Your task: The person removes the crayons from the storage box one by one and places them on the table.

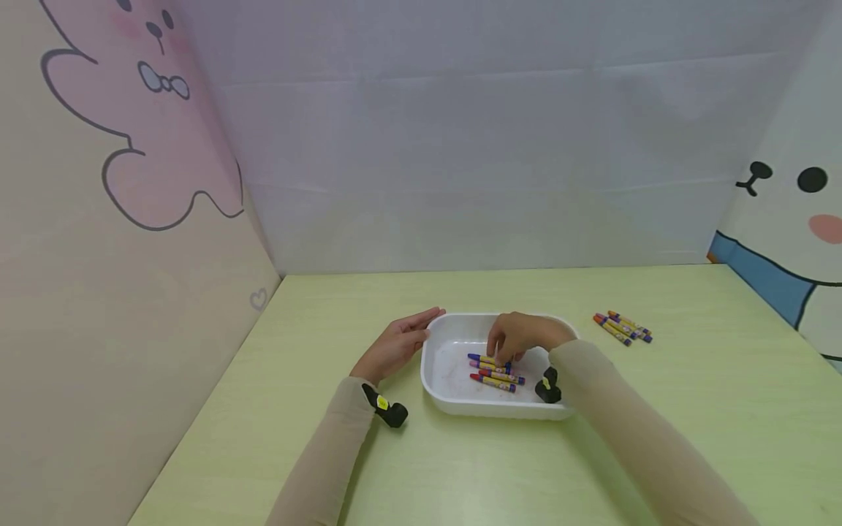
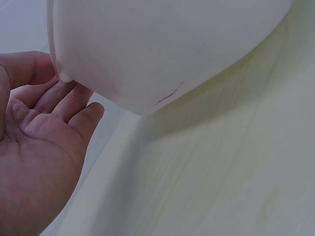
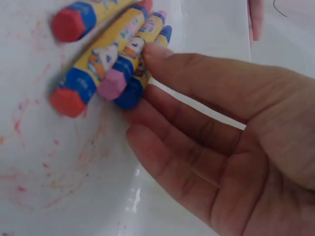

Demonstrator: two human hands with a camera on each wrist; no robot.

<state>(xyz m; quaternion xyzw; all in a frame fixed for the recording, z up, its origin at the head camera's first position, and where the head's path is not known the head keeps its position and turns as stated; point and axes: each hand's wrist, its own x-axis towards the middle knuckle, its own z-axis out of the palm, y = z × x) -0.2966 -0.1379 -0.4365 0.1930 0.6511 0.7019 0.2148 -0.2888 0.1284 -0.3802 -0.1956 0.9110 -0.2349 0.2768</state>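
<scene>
Left hand: resting [image 1: 395, 346] at the left end of the tray, its fingers lying fairly straight along the outside and its thumb touching near the rim
Right hand: reaching [image 1: 522, 332] over the tray's far side and pinching the blue crayon between thumb and fingers, the remaining fingers bending loosely beneath
Tray: sitting [image 1: 500, 408] between the two hands, white and shallow with rounded corners; its outer wall is showing a thin purple mark in the left wrist view, and its floor is showing red and orange smears
Blue crayon: lying [image 3: 129, 96] inside the tray at the far edge of a group of four
Pink crayon: lying [image 3: 132, 56] just beside the blue one
Red crayons: two [image 3: 71, 98] lying nearer the person, all four running roughly the same way
Crayon bunch: lying [image 1: 617, 330] on the table, to the right of the tray and apart from it, some crayons overlapping
Table: spreading [image 1: 368, 475] pale yellow-green under everything
Sleeves: covering [image 1: 325, 453] both forearms in beige, a black camera sitting [image 1: 393, 414] at each wrist
Walls: standing [image 1: 447, 183] behind and at both sides, the side ones carrying cartoon animal drawings
</scene>
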